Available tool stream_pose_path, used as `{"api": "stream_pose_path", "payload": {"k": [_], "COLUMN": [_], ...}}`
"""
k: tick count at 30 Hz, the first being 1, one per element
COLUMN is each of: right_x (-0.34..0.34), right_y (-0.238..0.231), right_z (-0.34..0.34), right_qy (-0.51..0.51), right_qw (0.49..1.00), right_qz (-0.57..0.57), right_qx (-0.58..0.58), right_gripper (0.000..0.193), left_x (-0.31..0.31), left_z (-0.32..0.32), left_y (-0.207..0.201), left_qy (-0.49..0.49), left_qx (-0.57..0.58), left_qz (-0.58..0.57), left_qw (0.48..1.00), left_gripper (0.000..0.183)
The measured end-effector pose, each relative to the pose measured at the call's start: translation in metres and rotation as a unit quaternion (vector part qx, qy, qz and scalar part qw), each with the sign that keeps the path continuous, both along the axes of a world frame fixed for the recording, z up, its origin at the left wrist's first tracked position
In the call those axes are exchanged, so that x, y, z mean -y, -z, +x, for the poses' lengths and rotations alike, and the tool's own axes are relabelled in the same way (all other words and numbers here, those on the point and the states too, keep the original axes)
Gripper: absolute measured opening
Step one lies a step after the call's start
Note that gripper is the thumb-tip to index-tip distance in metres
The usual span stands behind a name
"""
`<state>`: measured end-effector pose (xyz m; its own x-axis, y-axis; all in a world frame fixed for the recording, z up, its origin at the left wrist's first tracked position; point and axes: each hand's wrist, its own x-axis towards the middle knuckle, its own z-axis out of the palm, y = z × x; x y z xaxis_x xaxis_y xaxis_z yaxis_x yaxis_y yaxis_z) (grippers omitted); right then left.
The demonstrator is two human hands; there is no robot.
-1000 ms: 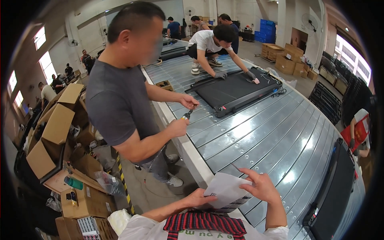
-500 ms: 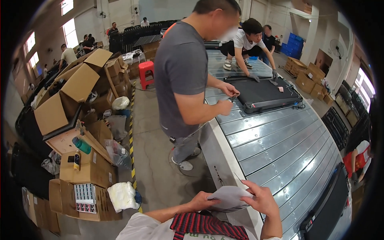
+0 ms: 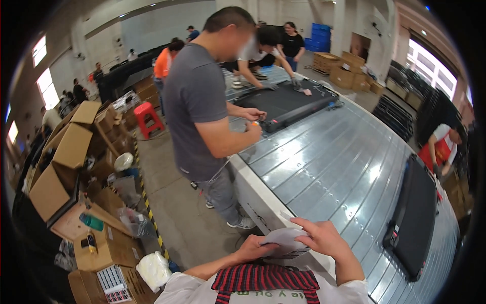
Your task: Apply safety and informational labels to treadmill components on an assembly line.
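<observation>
gently bowed, pale paper sheet point(image 3: 285, 240)

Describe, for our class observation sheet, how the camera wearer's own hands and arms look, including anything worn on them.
The left hand and right hand are gloveless, with fingers uncovered. No watch or bracelet shows at either wrist. White sleeves leave the forearms bare. No markings can be made out on them.

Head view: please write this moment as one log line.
left hand: holds white sheet | right hand: holds same sheet | nearby: metal table, black panel
</observation>
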<state>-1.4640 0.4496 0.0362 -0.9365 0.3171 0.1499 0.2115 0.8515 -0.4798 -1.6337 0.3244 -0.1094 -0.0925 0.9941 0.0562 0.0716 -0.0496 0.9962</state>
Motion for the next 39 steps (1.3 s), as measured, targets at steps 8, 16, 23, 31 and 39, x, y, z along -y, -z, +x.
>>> {"api": "stream_pose_path", "payload": {"k": [8, 16, 23, 31, 39], "right_x": [-0.048, -0.1, -0.135, -0.129, -0.131], "right_y": [0.005, 0.017, 0.033, 0.048, 0.07], "right_z": [0.106, 0.195, 0.234, 0.236, 0.234], "right_qy": [0.074, 0.126, 0.122, 0.154, 0.2], "right_qw": [0.997, 0.991, 0.987, 0.965, 0.919], "right_qz": [0.007, -0.037, -0.1, -0.2, -0.283], "right_qx": [0.003, -0.025, -0.013, -0.076, -0.19], "right_gripper": [0.043, 0.047, 0.047, 0.048, 0.039], "left_x": [-0.069, -0.122, -0.141, -0.148, -0.135], "left_z": [0.085, 0.15, 0.174, 0.15, 0.124], "left_y": [0.008, 0.002, 0.005, -0.012, 0.025], "left_qy": [0.056, 0.061, 0.082, 0.143, 0.247], "left_qx": [-0.065, -0.176, -0.221, -0.31, -0.283], "left_qz": [0.022, -0.012, 0.013, 0.06, 0.104], "left_qw": [0.996, 0.982, 0.972, 0.938, 0.921], "left_gripper": [0.024, 0.024, 0.024, 0.031, 0.04]}}
